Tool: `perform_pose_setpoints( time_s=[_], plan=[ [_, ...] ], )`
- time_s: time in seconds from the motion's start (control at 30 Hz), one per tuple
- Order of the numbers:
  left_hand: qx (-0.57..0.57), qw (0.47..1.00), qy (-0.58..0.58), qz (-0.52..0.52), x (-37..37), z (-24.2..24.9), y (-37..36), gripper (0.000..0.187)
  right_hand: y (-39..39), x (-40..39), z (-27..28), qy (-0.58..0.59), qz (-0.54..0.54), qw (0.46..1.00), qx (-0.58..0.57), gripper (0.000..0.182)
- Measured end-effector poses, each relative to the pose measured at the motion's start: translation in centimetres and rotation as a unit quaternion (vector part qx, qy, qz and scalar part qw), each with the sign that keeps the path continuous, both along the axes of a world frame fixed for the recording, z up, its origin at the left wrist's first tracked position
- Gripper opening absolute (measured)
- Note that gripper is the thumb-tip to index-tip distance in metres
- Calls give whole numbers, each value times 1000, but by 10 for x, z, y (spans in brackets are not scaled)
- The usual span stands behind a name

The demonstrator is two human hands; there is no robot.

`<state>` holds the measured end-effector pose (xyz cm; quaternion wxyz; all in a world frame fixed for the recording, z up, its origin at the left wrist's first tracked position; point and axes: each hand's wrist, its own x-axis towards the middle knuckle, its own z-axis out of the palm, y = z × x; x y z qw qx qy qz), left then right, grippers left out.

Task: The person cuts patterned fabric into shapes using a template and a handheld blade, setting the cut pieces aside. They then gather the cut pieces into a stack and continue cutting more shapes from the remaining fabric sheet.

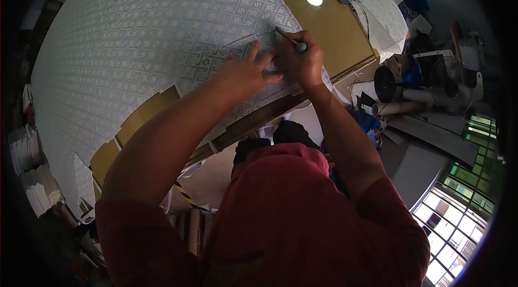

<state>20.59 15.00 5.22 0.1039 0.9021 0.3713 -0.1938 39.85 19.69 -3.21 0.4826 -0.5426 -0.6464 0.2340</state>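
Note:
A large silvery-white patterned fabric sheet (162, 22) covers most of the table. My left hand (245, 74) rests on it with fingers spread, pressing down near the sheet's right side. Beneath the fingertips lies a smooth greyish piece (264, 40), mostly hidden by both hands, with a thin straight edge showing on its left. My right hand (306, 63) is closed around a dark pen-like tool (291, 39), its narrow end pointing away from me at the sheet. The two hands are close together, near the table's front edge.
Bare brown tabletop (329, 28) shows along the right, reflecting two lights. Folded fabric and papers (375, 6) lie at the far right corner. Beyond it stand a fan (450, 90) and cardboard rolls (399, 108). White stacks (35, 173) are at the far left.

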Motion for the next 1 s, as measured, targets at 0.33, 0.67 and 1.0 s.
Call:
perform_pose_setpoints(
  time_s=[0.33, 0.67, 1.0],
  plan=[
    [25, 999, -36, 13, -4, -12, -4, 120, 25, 27, 6, -5, 118, 991, -59, 14],
    [-22, 996, -29, 81, 5, -9, 0, 60, 145, 47, 63, -61, 522, 824, -211, 12],
    [-91, 991, 31, 94, 14, 1, 6, 77, 171, 16, 38, -55, 631, 750, -188, 13]
  ],
)
